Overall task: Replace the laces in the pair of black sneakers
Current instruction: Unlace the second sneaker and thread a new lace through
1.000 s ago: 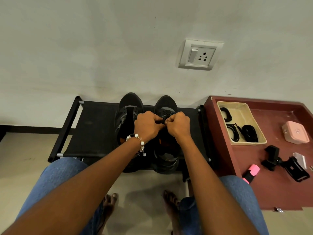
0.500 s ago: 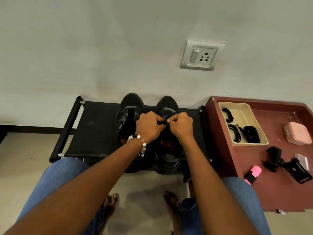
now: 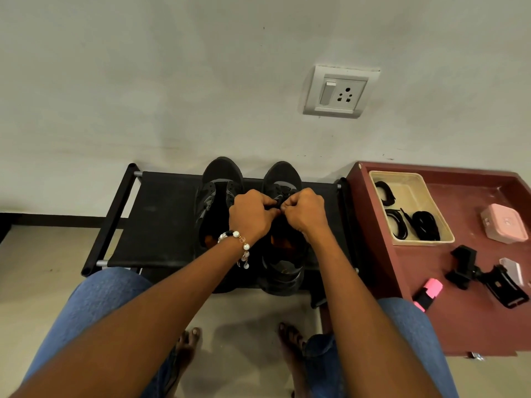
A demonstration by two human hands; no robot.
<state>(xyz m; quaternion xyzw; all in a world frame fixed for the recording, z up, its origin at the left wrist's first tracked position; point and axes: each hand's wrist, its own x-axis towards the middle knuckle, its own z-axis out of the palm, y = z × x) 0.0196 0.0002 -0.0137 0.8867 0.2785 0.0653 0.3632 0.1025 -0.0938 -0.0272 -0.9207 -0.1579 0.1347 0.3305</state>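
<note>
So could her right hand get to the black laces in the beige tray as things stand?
Probably yes, once it lets go: the right hand is pinching at the right sneaker, and the laces lie uncovered in the open tray on that side.

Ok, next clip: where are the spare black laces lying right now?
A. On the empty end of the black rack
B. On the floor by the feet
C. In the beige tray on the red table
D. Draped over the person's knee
C: the coiled black laces lie inside the beige tray on the red table, to the right of the rack holding the sneakers.
</note>
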